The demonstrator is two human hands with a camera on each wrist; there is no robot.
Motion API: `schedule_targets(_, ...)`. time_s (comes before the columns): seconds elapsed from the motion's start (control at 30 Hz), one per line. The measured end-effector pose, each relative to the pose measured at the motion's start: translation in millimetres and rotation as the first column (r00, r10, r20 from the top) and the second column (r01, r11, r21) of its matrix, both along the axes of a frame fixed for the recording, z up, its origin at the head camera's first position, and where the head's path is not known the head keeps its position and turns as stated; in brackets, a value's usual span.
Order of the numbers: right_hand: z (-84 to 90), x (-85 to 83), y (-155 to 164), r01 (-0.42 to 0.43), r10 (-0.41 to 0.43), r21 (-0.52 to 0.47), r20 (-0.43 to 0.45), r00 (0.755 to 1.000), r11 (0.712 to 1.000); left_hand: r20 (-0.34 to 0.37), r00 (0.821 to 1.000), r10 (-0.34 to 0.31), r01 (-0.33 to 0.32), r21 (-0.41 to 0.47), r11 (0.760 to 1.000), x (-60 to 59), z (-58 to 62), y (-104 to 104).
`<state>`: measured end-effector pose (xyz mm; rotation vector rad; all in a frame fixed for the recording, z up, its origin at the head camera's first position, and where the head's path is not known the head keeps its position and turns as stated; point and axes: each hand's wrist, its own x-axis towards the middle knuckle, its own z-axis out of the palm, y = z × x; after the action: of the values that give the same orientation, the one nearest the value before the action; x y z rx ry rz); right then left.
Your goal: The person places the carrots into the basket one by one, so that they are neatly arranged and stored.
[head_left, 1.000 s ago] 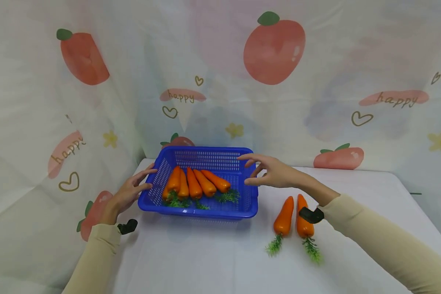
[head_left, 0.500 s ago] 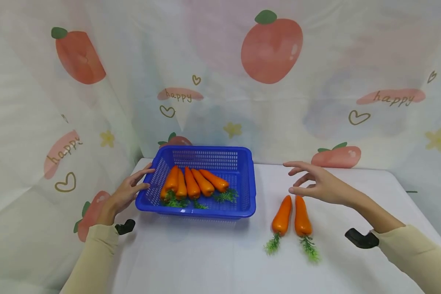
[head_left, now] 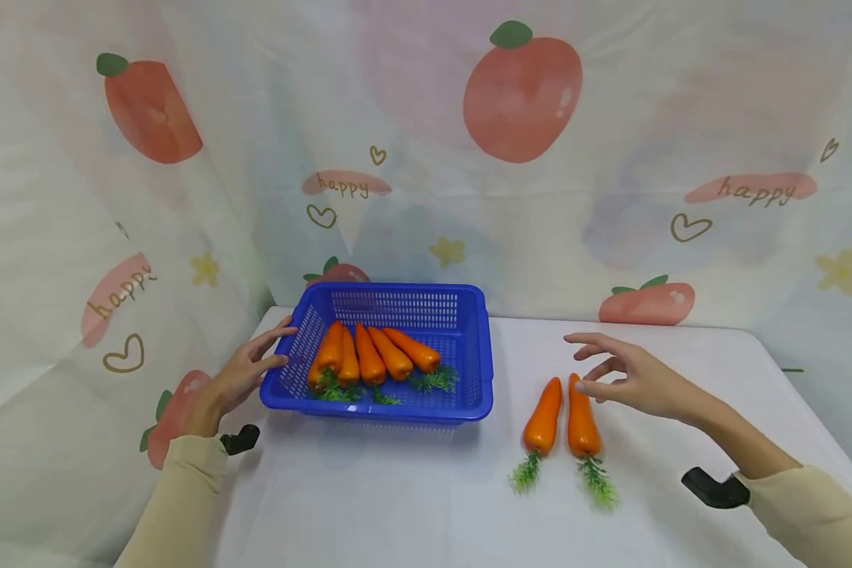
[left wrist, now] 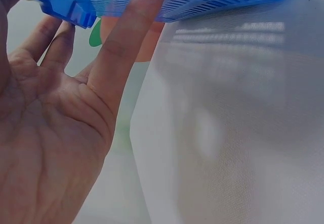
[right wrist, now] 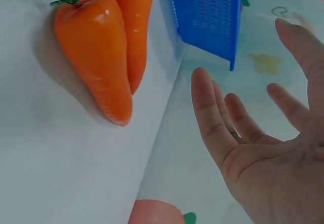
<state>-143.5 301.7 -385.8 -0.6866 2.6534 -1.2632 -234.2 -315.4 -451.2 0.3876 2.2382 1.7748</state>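
On the left of the white table stands a blue plastic basket [head_left: 369, 413] holding several orange carrots [head_left: 371, 355] with green tops. My left hand [head_left: 244, 375] touches the basket's left side with extended fingers; in the left wrist view its thumb [left wrist: 126, 36] lies against the slotted wall. Two more carrots lie side by side right of the basket, a left carrot [head_left: 543, 418] and a right carrot [head_left: 584, 422], leafy ends towards me. My right hand [head_left: 635, 379] hovers over the tip of the right carrot, fingers spread and holding nothing.
White cloth covers the table [head_left: 397, 505]. A fruit-printed fabric backdrop [head_left: 412, 102] rises behind the table and along its left side. Each wrist carries a black device, such as the right wrist mount [head_left: 715, 487].
My right hand has moved from above the basket's right rim, rightwards and then down towards the right carrot. My left hand stays at the basket, and the carrots lie as before.
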Motion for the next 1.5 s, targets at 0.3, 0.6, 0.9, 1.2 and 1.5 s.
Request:
schedule_targets(0.3, -22.5, 3.4, 4.5, 0.042, -0.042, -0.002, 0.11, 0.993, 0.999, 0.01, 1.0, 0.016, -0.016, -0.003, 1.0, 0.6, -1.7, -0.8)
schedule_targets(0.6, -43.1, 3.2, 9.0, 0.138, -0.15, 0.081, 0.167, 0.975, 0.987, -0.008, 1.0, 0.004, -0.004, -0.009, 1.0, 0.1, -2.6, -0.8)
schedule_targets(0.9, -63.4, 5.1, 8.2, 0.155, -0.17, 0.078, 0.254, 0.952, 0.985, -0.005, 1.0, 0.002, -0.002, 0.0, 1.0, -1.4, -4.3, -0.6)
schedule_targets(1.2, -66.8, 7.8, 3.3, 0.174, -0.204, 0.13, 0.271, 0.941, 0.976, -0.015, 1.0, 0.007, -0.007, -0.012, 1.0, -1.8, -4.4, -0.8)
schedule_targets(1.5, -64.6, 6.0, -2.1, 0.185, -0.224, 0.15, 0.305, 0.926, 0.971, -0.015, 1.0, 0.007, -0.008, -0.017, 1.0, -2.4, -2.8, 0.0)
